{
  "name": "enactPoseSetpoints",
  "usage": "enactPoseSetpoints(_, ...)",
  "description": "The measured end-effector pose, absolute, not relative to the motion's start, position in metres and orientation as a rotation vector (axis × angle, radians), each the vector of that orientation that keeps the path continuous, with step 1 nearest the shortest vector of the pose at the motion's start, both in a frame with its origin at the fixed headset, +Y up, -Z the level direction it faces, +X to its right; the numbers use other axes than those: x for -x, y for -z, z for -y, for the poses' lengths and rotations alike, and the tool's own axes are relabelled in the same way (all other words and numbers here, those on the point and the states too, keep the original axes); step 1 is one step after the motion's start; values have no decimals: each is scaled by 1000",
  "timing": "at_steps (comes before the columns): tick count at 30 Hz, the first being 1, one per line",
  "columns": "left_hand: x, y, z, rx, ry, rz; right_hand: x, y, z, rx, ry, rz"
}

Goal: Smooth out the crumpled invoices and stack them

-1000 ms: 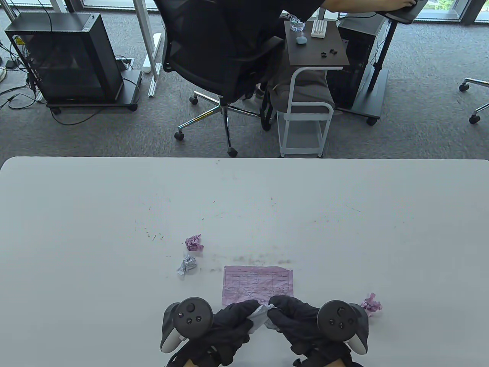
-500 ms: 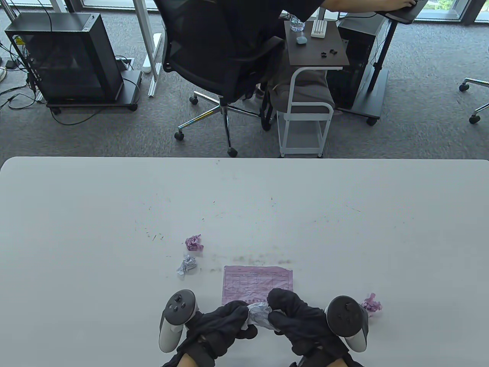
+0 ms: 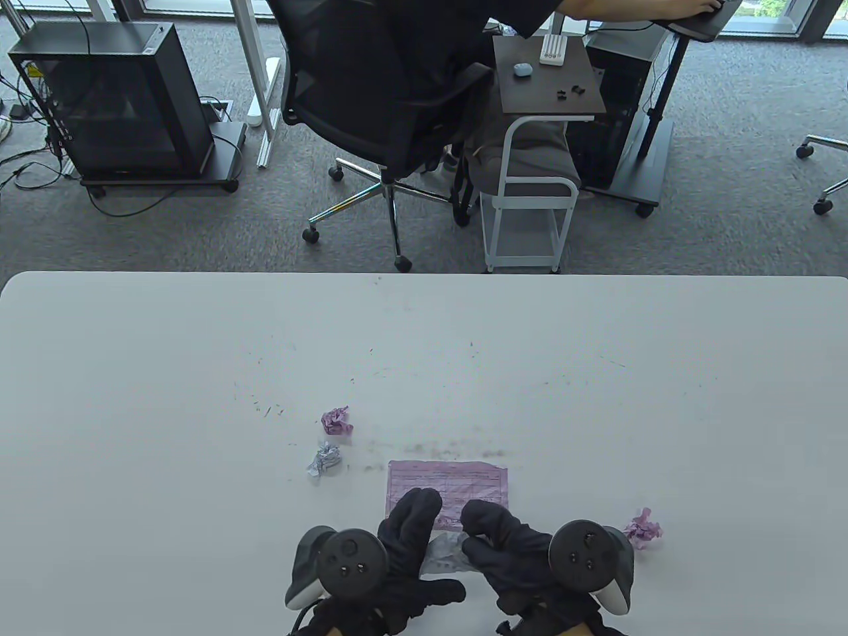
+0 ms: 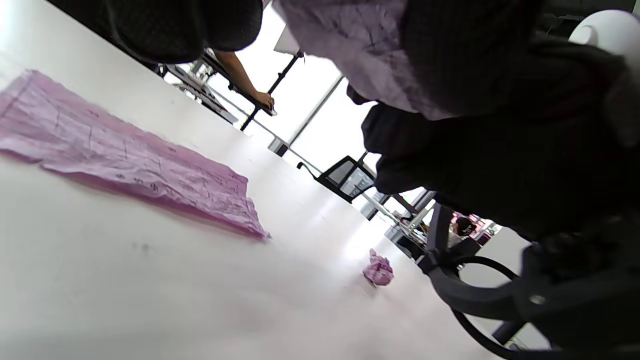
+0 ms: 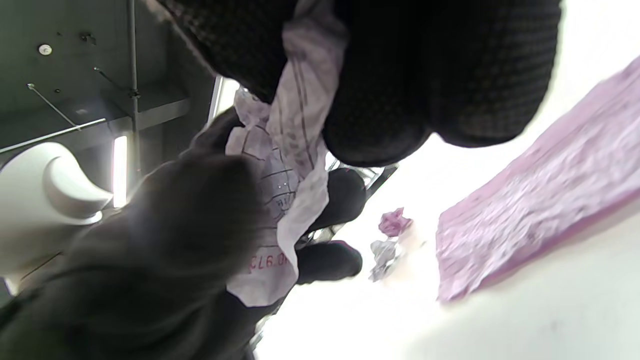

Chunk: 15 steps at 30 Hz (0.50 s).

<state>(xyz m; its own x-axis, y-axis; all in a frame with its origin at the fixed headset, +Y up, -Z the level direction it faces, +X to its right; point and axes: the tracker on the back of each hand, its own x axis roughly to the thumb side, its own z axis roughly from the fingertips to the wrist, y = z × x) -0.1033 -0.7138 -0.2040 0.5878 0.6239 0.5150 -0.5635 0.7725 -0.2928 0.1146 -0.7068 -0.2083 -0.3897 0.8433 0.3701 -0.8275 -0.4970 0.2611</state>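
Note:
A half-unfolded white invoice hangs just above the table's near edge between both gloved hands. My right hand pinches its right side; in the right wrist view the white invoice is squeezed between the fingers. My left hand has its fingers stretched straight along the sheet's left side, reaching over the flattened pink invoice, which lies flat just beyond the hands. Crumpled balls lie around: a pink ball, a grey-white ball and another pink ball right of my right hand.
The white table stretches wide on all sides with small dark specks. Beyond its far edge stand an office chair with a seated person, a small side table and a PC case.
My left hand has let its curled fingers straighten and reach forward over the pink sheet. The white invoice has opened wider between the hands. The right hand keeps its pinch.

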Motion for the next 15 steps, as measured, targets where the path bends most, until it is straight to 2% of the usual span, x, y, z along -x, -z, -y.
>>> enactPoseSetpoints(5, 117, 207, 716, 24, -869, 530, -119, 207, 705, -556, -2094, 13)
enactPoseSetpoints(9, 131, 211, 717, -3, -1082, 442, -119, 212, 710, -537, -2113, -100)
enactPoseSetpoints(15, 127, 208, 708, -32, -901, 506, -125, 215, 715, -598, -2067, -166)
